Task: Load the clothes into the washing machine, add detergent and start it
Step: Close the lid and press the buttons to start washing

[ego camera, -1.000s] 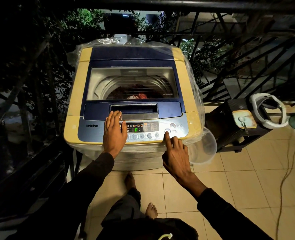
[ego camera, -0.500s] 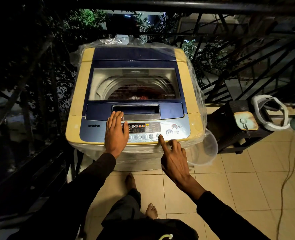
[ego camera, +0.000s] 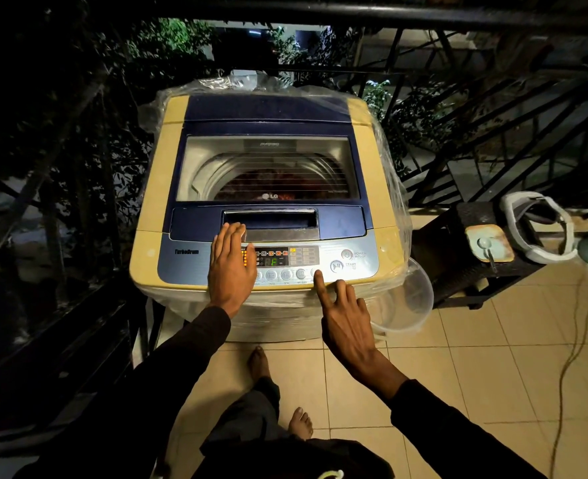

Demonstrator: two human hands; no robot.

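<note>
On the front edge of the washing machine (ego camera: 268, 188), the right hand (ego camera: 346, 326) points one finger at a round button, other fingers curled, holding nothing. Left hand (ego camera: 232, 267) lies flat, fingers straight. Clothes (ego camera: 278, 188) sit inside; press gently, then try start.

Washer (ego camera: 261, 188) w/ lid shut, display lit.
I see reddish clothes (ego camera: 278, 184) in the drum thru the lid window; blue/yellow top-loader, plastic-wrapped.
</note>
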